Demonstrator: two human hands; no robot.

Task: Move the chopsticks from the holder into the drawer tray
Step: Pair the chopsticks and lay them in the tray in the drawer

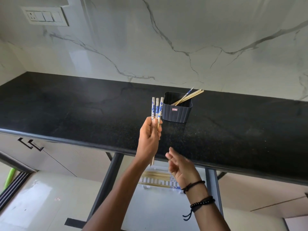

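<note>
My left hand [149, 137] grips three chopsticks [157, 108] upright, their blue-and-white patterned ends pointing up, just left of the holder. The holder [177, 111] is a dark ribbed square tub on the black counter, with a few chopsticks [188, 96] still leaning out of it to the right. My right hand [180, 167] hovers empty with fingers apart over the counter's front edge. Below it, the open drawer holds a white tray [157, 167] with several chopsticks [156, 176] lying flat in it.
The black stone counter [83, 110] runs across the view with a marble wall behind. A wall socket plate [45, 16] sits at the upper left. Cabinet doors with black handles [30, 144] are under the counter on the left. The drawer's dark frame [108, 177] juts out.
</note>
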